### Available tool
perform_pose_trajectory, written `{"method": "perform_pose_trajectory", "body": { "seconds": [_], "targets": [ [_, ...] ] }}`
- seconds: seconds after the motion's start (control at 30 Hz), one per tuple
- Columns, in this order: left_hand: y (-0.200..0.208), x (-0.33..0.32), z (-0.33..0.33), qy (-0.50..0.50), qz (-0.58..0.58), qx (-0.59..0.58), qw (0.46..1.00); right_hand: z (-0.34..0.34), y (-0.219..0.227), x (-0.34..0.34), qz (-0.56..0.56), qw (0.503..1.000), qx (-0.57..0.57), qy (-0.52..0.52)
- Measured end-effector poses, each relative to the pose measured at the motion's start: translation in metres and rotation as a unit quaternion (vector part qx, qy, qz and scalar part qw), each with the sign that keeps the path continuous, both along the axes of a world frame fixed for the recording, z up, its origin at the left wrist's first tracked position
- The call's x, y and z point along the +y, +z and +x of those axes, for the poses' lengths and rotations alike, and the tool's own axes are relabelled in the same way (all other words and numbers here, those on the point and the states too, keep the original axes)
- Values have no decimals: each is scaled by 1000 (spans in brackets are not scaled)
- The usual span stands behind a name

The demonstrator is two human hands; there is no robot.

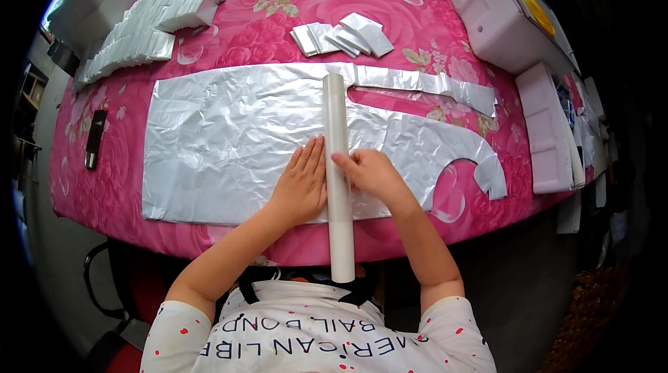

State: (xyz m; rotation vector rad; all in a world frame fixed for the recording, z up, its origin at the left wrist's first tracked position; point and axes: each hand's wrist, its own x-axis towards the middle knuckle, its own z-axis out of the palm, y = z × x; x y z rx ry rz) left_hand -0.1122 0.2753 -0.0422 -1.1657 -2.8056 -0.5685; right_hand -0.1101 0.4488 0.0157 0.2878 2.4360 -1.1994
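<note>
A thin silvery plastic sheet point(209, 143), cut like an apron with two strap-like ends at its right, lies spread across the table. A long pale grey tube point(335, 122) rests upon it, running away from me, its near end jutting past the table edge. My left hand point(299, 181) lies flat on the sheet, fingers straight and together, along the tube's left side. From the right, my right hand point(369, 172) holds the tube with curled fingers, a fingertip on its top. Its other fingertips are hidden.
The table wears a pink flowered cloth point(268, 42). Folded silvery packets point(348, 35) lie beyond the sheet, and a long row of them point(149, 25) is at far left. A dark, slim tool point(95, 140) sits at left. White foam boxes point(497, 18) stand at right.
</note>
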Motion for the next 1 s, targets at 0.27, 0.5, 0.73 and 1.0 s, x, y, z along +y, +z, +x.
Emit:
{"method": "perform_pose_trajectory", "body": {
  "seconds": [0.27,0.5,0.73,1.0],
  "targets": [
    [3,2,-1,-5,-4,-25,1000,-143,-56,33,-562,772,2,-295],
    [4,0,1,-7,10,-27,1000,-157,-41,171,-699,569,238,-361],
    [2,-2,2,0,14,-24,1000,-137,70,71,-473,732,398,-287],
    [-8,-2,2,-6,83,72,994,-93,-16,-211,-71,924,277,255]
  ]
}}
